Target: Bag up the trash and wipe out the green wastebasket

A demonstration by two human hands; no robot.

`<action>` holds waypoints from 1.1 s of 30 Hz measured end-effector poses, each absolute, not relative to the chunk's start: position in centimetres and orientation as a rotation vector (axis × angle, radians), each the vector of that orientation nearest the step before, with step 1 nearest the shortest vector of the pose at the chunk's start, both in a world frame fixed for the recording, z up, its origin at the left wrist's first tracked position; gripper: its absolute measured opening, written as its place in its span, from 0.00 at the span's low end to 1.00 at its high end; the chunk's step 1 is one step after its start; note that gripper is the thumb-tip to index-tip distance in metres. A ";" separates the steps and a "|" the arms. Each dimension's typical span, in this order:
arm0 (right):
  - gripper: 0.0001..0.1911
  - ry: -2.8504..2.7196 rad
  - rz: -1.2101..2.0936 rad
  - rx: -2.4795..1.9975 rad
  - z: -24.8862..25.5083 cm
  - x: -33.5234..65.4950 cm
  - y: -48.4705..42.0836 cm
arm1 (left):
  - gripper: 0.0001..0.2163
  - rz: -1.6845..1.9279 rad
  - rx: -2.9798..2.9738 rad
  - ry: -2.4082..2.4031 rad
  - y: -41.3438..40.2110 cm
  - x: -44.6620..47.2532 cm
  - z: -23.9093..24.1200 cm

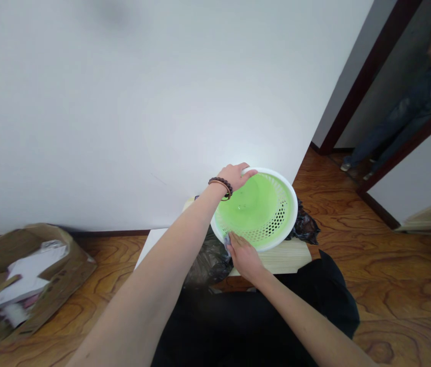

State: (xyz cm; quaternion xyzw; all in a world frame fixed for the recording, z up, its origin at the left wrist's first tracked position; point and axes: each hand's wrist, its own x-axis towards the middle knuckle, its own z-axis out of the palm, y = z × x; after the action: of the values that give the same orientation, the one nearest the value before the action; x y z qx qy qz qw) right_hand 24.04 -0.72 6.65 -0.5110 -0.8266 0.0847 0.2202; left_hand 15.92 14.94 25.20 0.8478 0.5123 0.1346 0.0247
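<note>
A green plastic colander [251, 204] with a white rim is tilted toward me over a low wooden surface [282, 257]. My left hand [234, 177], with a beaded bracelet at the wrist, is closed on the far left of the rim. Down at the near left of the rim, my right hand [243, 255] presses a small bluish-grey cloth [226, 239] against the edge. Most of the cloth is hidden under the fingers. Holes show in the colander's right and near walls.
Dark plastic bags [210, 260] lie beside and behind the colander. An open cardboard box [58, 270] with white items stands at left on the wood floor [402, 285]. The white wall [124, 112] rises just behind. A person [402, 112] stands in the doorway at right.
</note>
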 end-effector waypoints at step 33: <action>0.21 -2.505 0.098 -1.198 5.3 32.3 -0.8 | 0.35 0.479 2.537 1.786 14.4 15.4 23.7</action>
State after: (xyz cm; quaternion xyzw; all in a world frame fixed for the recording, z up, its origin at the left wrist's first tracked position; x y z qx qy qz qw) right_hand 32.28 -0.80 5.31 -0.4240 -0.8867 0.0348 0.1808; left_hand 15.41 14.39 23.70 0.8081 0.5689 0.1526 0.0011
